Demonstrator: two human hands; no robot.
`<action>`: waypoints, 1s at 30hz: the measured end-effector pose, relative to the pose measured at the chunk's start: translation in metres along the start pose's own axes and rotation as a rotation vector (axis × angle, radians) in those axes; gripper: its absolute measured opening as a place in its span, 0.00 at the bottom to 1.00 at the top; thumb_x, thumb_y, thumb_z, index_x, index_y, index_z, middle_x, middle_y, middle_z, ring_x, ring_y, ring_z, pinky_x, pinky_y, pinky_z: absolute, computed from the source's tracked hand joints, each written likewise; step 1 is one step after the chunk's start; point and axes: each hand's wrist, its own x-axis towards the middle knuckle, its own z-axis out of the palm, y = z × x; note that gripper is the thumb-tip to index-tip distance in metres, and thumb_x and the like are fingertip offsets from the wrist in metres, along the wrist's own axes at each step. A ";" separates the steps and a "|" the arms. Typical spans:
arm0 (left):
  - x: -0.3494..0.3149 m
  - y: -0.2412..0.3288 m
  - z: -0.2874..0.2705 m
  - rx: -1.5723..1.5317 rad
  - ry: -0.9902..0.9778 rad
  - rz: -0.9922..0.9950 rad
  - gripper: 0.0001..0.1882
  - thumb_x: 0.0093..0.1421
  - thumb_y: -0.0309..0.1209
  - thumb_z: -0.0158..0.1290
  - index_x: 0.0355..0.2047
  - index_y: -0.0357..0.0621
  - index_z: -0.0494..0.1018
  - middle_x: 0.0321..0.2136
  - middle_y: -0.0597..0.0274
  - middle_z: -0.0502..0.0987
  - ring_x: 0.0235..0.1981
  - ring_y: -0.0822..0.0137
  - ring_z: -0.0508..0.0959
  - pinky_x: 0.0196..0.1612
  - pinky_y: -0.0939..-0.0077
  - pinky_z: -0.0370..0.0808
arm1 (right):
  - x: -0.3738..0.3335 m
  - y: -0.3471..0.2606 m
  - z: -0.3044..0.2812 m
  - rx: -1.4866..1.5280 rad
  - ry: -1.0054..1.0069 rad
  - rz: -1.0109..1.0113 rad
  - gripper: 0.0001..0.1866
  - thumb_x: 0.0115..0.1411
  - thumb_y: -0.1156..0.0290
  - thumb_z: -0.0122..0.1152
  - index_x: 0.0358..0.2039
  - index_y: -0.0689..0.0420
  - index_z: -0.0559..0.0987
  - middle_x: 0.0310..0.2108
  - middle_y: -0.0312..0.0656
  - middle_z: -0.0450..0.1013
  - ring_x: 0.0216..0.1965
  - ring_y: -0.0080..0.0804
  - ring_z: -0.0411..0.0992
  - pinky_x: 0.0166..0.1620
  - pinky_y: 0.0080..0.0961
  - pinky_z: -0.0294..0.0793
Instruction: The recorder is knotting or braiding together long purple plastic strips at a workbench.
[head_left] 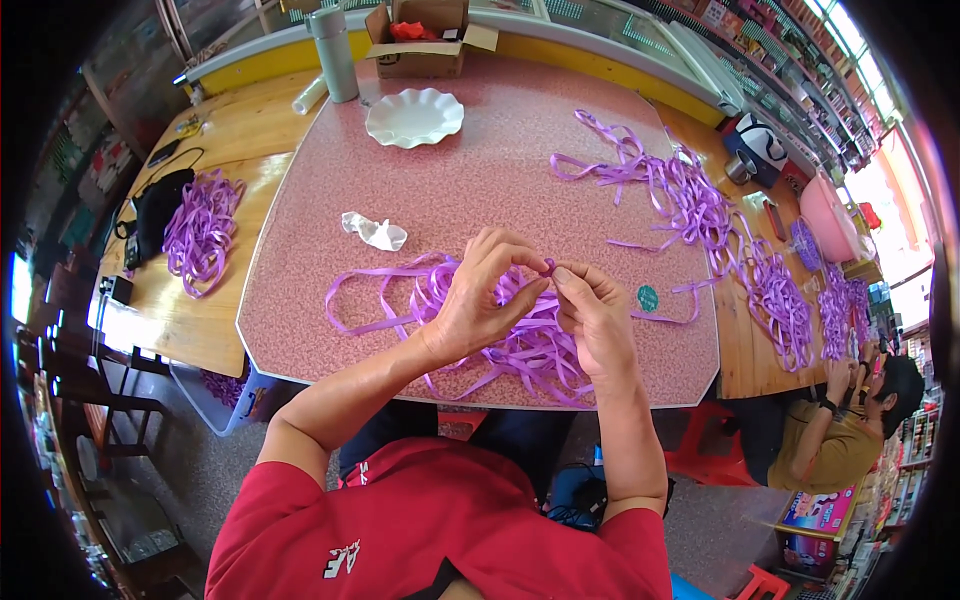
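Observation:
Above the near part of a pink speckled table (pixel 300 250), my two hands meet fingertip to fingertip. My left hand (pixel 488 288) pinches a small dark purple piece (pixel 549 267) between thumb and forefinger. Against the same piece, the thumb and forefinger of my right hand (pixel 600 325) are pressed together. It looks like a bit of purple ribbon, but it is too small to make out fully. Beneath both hands lies a loose heap of purple ribbons (pixel 535 362), with loops spreading left and a strand running right past a round green sticker (pixel 648 298).
A crumpled white tissue (pixel 375 232), a scalloped white plate (pixel 414 118), a grey-green flask (pixel 333 55) and an open cardboard box (pixel 420 60) stand farther back. More purple ribbons (pixel 690 200) trail rightward towards a co-worker (pixel 840 430). Another bundle (pixel 203 230) lies left.

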 end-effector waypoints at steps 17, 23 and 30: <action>-0.008 -0.007 0.005 -0.771 -0.099 -0.666 0.12 0.63 0.34 0.60 0.40 0.40 0.74 0.36 0.67 0.78 0.40 0.76 0.75 0.46 0.77 0.72 | 0.003 0.007 0.006 -0.067 0.050 -0.102 0.05 0.65 0.70 0.61 0.37 0.57 0.81 0.24 0.28 0.72 0.18 0.08 0.59 0.18 0.10 0.55; -0.006 -0.002 0.001 -0.979 -0.095 -0.715 0.09 0.64 0.32 0.58 0.40 0.41 0.73 0.38 0.66 0.78 0.41 0.76 0.76 0.48 0.77 0.72 | 0.002 0.005 0.011 -0.060 0.111 -0.174 0.06 0.66 0.70 0.60 0.36 0.59 0.81 0.23 0.32 0.73 0.17 0.10 0.60 0.18 0.12 0.56; -0.007 -0.003 0.000 -0.976 -0.112 -0.725 0.10 0.64 0.34 0.59 0.40 0.41 0.73 0.38 0.66 0.78 0.43 0.76 0.75 0.50 0.77 0.70 | 0.000 0.002 0.007 -0.065 0.073 -0.145 0.07 0.66 0.70 0.60 0.37 0.60 0.81 0.24 0.32 0.73 0.18 0.11 0.61 0.18 0.12 0.58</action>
